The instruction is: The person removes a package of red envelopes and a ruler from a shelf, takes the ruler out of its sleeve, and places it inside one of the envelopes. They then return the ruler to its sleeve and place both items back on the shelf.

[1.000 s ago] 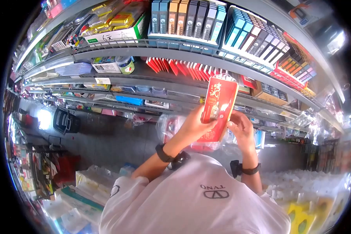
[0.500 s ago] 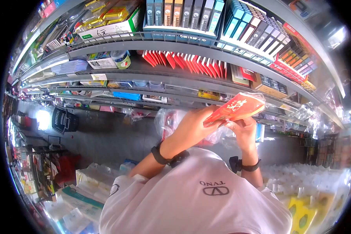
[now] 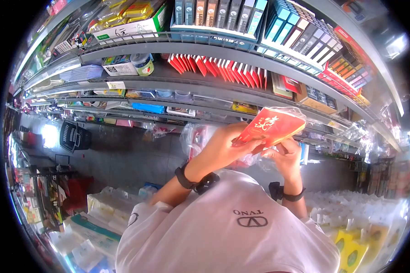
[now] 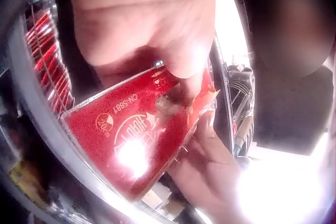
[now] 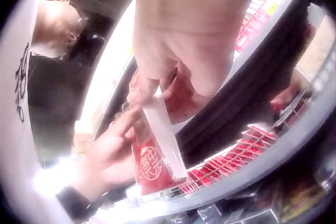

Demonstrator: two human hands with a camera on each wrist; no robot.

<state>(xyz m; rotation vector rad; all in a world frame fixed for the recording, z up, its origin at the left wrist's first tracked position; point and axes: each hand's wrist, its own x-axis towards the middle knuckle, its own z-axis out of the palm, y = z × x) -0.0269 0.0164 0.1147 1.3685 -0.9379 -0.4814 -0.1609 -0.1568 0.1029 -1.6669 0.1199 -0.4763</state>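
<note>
A flat red packet (image 3: pixel 274 126) with gold lettering and clear plastic at its far end is held tilted before the chest. My left hand (image 3: pixel 225 144) grips its near left side, thumb across the printed face. At the near right edge, my right hand (image 3: pixel 286 157) pinches the packet with curled fingers. In the left wrist view, the packet's other red face (image 4: pixel 100 127) reads "20cm" and "CN-5881", with an orange bit beside the fingers. A pale side strip (image 5: pixel 161 129) shows in the right wrist view.
Shelves ahead hold a row of red packets (image 3: pixel 218 70), boxed pens (image 3: pixel 214 16) and a green-and-white carton (image 3: pixel 127 34). Below the hands hangs a red item in clear plastic (image 3: pixel 198 143). A dark basket (image 3: pixel 73 136) stands on the floor at left; bagged goods (image 3: pixel 351 218) lie behind at right.
The packet has gone from nearly upright to tilted, its top swinging right and down, then its printed face turned slightly back into view. Both hands have stayed on it.
</note>
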